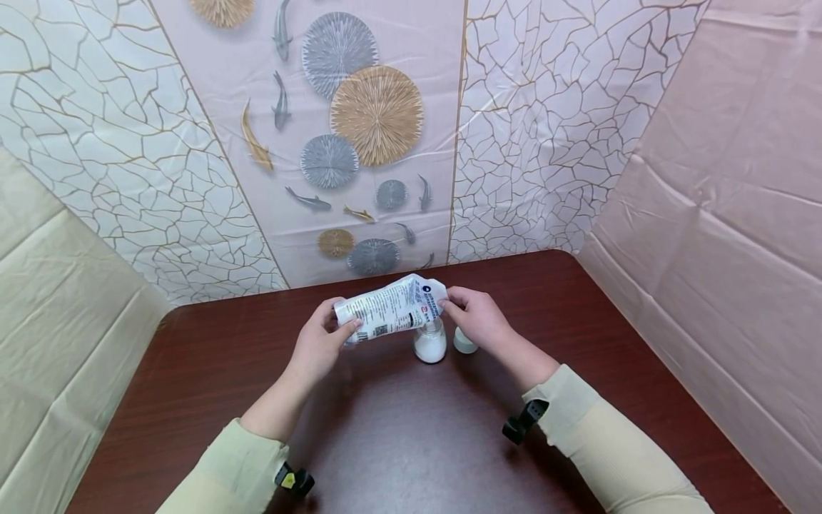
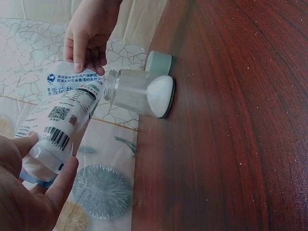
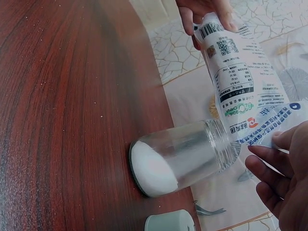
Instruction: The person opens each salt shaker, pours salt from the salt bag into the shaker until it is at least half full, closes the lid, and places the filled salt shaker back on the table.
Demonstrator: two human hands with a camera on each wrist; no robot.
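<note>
A printed white plastic bag of salt (image 1: 385, 308) is held tilted over a glass jar (image 1: 430, 344). My left hand (image 1: 321, 339) grips the bag's bottom end, thumb on the printed side. At the other end my right hand (image 1: 475, 314) pinches the bag's top corner between thumb and fingers. The bag's mouth overlaps the threaded jar neck (image 3: 219, 147) in the right wrist view. White grains (image 2: 160, 95) fill the lower part of the upright jar, and its upper part is clear glass. Beside the jar, below my right hand, sits a pale green lid (image 1: 465, 341).
Everything stands on a dark red-brown wooden table (image 1: 398, 435). A patterned cloth (image 1: 359, 143) hangs behind its far edge, and plain cloth walls (image 1: 719, 178) rise at both sides. Small white specks dot the tabletop in the wrist views.
</note>
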